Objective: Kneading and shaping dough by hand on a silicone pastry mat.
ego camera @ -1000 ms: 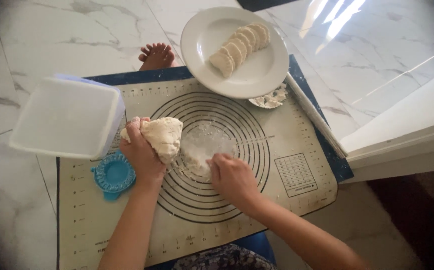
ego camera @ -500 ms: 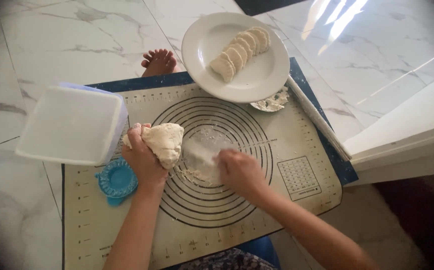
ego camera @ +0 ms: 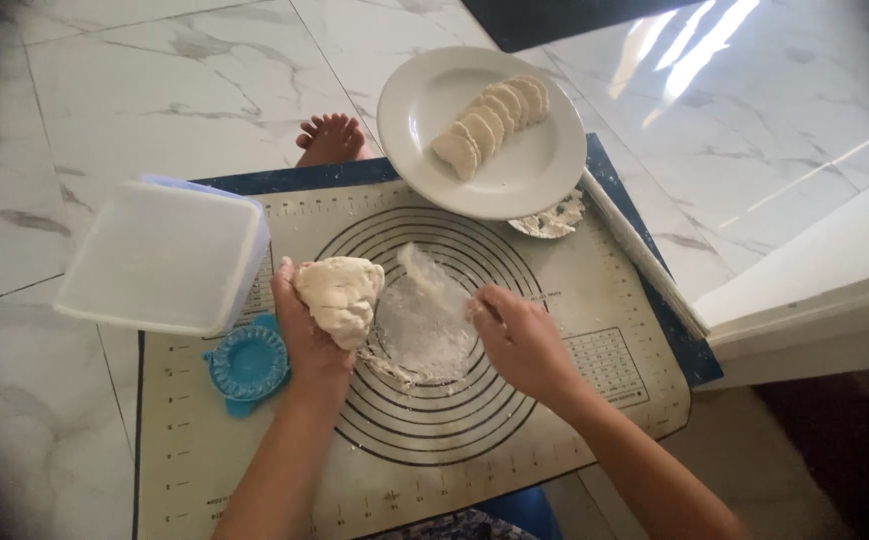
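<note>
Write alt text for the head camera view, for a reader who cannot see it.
A left hand holds a lump of dough above a beige pastry mat while the right hand spreads flour at its centre. A plate of folded dumplings, a white lidded container and a blue dumpling press sit around the mat.

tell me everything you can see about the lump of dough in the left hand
The lump of dough is pale cream, rough and lumpy, roughly fist-shaped with a matte, floury surface. The left hand grips it from its left side and below, holding it over the baking mat at the left edge of the printed rings. It sits beside a floured patch, near the white container.
</note>
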